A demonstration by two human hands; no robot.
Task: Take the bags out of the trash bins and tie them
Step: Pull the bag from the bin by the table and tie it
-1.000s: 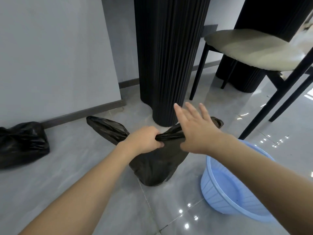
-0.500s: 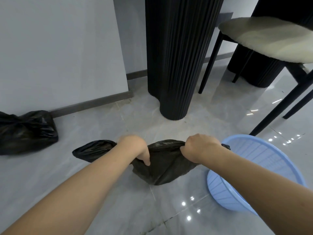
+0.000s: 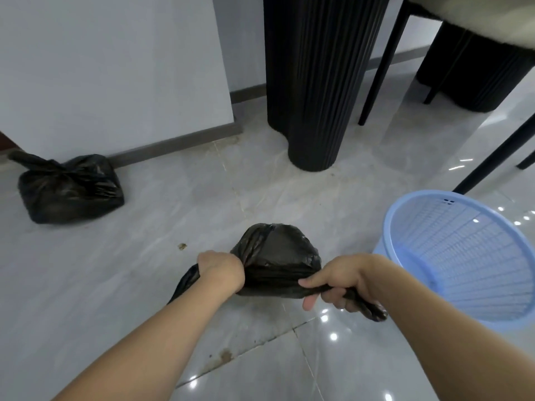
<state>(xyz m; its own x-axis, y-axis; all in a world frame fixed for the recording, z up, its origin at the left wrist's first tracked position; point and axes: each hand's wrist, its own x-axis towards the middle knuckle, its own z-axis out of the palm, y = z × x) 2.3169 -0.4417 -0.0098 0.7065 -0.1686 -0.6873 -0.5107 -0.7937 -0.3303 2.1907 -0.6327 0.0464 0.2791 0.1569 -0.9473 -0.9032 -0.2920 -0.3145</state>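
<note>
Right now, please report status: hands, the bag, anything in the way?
Left hand and right hand each grip a bag end. Black bag on floor, knot unfinished. Blue bin beside right, not blocking.
</note>
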